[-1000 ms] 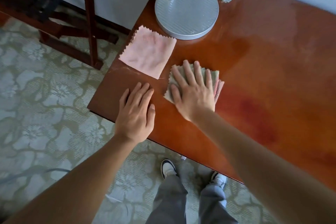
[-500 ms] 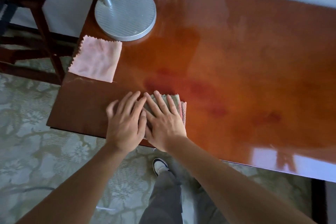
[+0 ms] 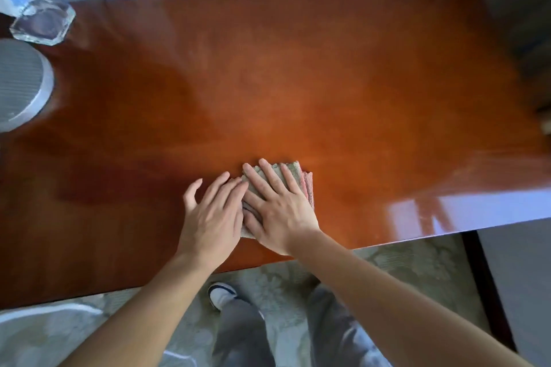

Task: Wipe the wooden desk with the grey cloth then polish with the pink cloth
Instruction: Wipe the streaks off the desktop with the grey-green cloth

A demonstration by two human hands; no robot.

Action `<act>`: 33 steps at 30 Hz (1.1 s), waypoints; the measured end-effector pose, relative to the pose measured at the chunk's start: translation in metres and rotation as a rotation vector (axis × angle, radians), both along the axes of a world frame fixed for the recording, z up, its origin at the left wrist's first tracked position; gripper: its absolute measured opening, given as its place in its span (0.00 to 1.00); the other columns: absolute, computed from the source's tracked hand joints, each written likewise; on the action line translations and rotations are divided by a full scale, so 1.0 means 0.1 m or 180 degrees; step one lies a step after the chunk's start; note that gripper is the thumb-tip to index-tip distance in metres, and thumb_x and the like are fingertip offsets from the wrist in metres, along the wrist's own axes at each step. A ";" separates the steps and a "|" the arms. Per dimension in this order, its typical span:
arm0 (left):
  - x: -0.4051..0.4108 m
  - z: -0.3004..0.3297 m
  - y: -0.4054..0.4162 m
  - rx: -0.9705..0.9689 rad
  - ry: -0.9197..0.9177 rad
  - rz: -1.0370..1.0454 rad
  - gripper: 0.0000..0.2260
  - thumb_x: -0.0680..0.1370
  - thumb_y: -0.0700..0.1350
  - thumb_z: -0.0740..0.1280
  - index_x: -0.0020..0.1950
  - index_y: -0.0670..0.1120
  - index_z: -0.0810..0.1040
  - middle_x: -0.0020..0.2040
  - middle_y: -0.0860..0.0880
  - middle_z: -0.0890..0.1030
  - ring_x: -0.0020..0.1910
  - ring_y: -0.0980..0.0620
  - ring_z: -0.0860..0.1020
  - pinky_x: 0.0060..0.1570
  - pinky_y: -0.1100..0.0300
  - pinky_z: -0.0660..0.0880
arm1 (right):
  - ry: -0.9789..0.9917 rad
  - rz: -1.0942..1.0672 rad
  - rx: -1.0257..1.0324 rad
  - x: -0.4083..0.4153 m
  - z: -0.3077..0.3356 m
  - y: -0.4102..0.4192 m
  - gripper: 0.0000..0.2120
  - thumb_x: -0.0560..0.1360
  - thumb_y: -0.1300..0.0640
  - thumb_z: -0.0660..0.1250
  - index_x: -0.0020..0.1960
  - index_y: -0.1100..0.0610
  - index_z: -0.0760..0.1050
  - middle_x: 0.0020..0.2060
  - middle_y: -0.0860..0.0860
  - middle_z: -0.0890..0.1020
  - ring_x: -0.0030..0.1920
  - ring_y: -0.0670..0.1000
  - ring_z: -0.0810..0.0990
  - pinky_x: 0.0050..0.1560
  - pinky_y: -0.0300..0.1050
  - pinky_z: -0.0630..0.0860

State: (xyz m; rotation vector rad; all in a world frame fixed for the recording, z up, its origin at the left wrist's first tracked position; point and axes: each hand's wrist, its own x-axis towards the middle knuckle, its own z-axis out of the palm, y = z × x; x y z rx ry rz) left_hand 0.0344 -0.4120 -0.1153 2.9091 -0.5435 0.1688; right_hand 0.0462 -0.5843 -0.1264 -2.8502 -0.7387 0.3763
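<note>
Right hand pressed flat, fingers straight, on grey cloth; left hand lay flat beside it on wooden desk.

Bare forearms with no sleeves, grey trousers, and a white shoe with dark trim.

A glossy, smooth reddish wood desk mirrors window light. On it lie a coarse-woven grey cloth, a clear faceted glass dish and a ribbed, matt metal disc.
</note>
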 end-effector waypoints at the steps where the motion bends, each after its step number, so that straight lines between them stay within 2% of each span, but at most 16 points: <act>1: 0.04 0.01 -0.24 -0.0015 0.0020 -0.0060 0.17 0.82 0.44 0.61 0.68 0.44 0.79 0.64 0.49 0.82 0.70 0.47 0.76 0.71 0.39 0.61 | -0.0004 -0.0046 -0.0009 0.01 0.01 -0.25 0.29 0.83 0.40 0.47 0.81 0.50 0.60 0.82 0.51 0.56 0.83 0.57 0.49 0.80 0.62 0.47; 9: 0.28 0.06 -2.43 -0.0190 0.0279 -0.0667 0.16 0.84 0.43 0.61 0.71 0.45 0.77 0.66 0.49 0.82 0.71 0.47 0.75 0.72 0.40 0.61 | -0.0137 -0.0663 -0.0100 -0.07 0.03 -2.50 0.28 0.84 0.39 0.48 0.81 0.48 0.61 0.82 0.51 0.57 0.82 0.56 0.50 0.81 0.61 0.47; 12: 0.31 0.16 -3.24 -0.0203 0.0540 -0.0851 0.17 0.83 0.44 0.64 0.72 0.46 0.76 0.70 0.49 0.79 0.73 0.47 0.73 0.73 0.39 0.60 | -0.0156 -0.0949 -0.0066 -0.17 0.06 -3.29 0.28 0.84 0.39 0.49 0.81 0.47 0.61 0.82 0.50 0.59 0.82 0.56 0.51 0.80 0.62 0.49; 15: 0.33 0.19 -3.84 -0.0113 0.0806 -0.1066 0.20 0.84 0.46 0.61 0.77 0.49 0.70 0.77 0.52 0.70 0.79 0.49 0.65 0.75 0.41 0.53 | -0.0127 -0.1212 -0.0149 -0.23 0.08 -3.94 0.28 0.84 0.38 0.47 0.81 0.44 0.60 0.82 0.49 0.57 0.83 0.55 0.49 0.81 0.60 0.45; 17: 0.32 0.20 -4.08 -0.0061 0.0900 -0.1121 0.21 0.84 0.46 0.60 0.77 0.51 0.68 0.78 0.53 0.69 0.80 0.50 0.61 0.75 0.43 0.49 | -0.0098 -0.1496 -0.0200 -0.26 0.10 -4.30 0.27 0.84 0.37 0.45 0.82 0.39 0.53 0.83 0.47 0.54 0.83 0.54 0.46 0.81 0.58 0.40; 19: 0.27 0.21 -4.17 -0.0090 0.0988 -0.1062 0.20 0.83 0.45 0.60 0.76 0.51 0.69 0.77 0.53 0.71 0.79 0.51 0.63 0.75 0.45 0.48 | -0.0037 -0.1621 -0.0250 -0.27 0.12 -4.52 0.26 0.84 0.36 0.42 0.82 0.36 0.48 0.83 0.47 0.51 0.83 0.53 0.43 0.80 0.57 0.37; 21: 0.22 0.22 -4.11 -0.0170 0.1067 -0.0991 0.19 0.83 0.46 0.61 0.74 0.51 0.72 0.75 0.53 0.73 0.78 0.52 0.65 0.75 0.46 0.50 | -0.0014 -0.1664 -0.0295 -0.29 0.11 -4.54 0.27 0.84 0.36 0.41 0.82 0.37 0.47 0.83 0.47 0.50 0.83 0.53 0.42 0.80 0.56 0.35; 27: 0.11 0.20 -3.55 -0.0273 0.1061 -0.0877 0.16 0.82 0.44 0.63 0.70 0.49 0.77 0.72 0.51 0.76 0.75 0.51 0.69 0.74 0.45 0.57 | -0.0090 -0.1955 -0.0224 -0.45 0.05 -4.14 0.27 0.84 0.36 0.40 0.83 0.39 0.49 0.83 0.48 0.51 0.83 0.55 0.43 0.81 0.61 0.42; 33: -0.02 0.25 -2.66 -0.0386 0.0944 -0.0424 0.15 0.81 0.41 0.64 0.67 0.47 0.79 0.71 0.49 0.77 0.73 0.48 0.72 0.72 0.45 0.60 | -0.0160 -0.1375 -0.0198 -0.46 0.00 -3.23 0.27 0.85 0.39 0.45 0.83 0.42 0.51 0.83 0.51 0.54 0.83 0.58 0.46 0.80 0.63 0.47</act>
